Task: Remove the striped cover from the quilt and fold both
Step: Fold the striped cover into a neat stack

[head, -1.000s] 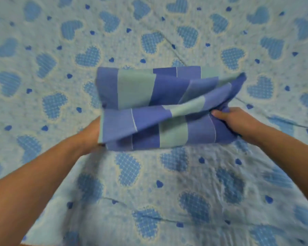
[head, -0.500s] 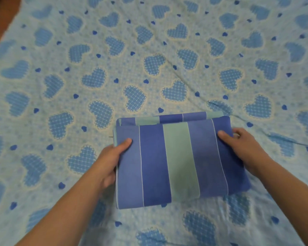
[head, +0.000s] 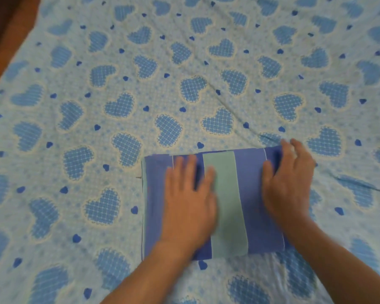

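The striped cover [head: 227, 200], blue with one pale green band, lies folded into a compact rectangle on the light blue quilt [head: 140, 84] with the heart pattern. My left hand [head: 188, 202] lies flat on the cover's left half, fingers straight and pointing away from me. My right hand [head: 287, 183] presses flat on the cover's right side, its fingertips reaching past the far right corner onto the quilt. Both hands are slightly blurred.
The quilt is spread wide and fills nearly the whole view, with a few long creases running across it. A strip of reddish-brown floor [head: 7, 34] shows at the top left corner.
The cover was lifted and folded over a second ago, then laid down. Both hands have let go of its side edges and now lie flat on top of it.
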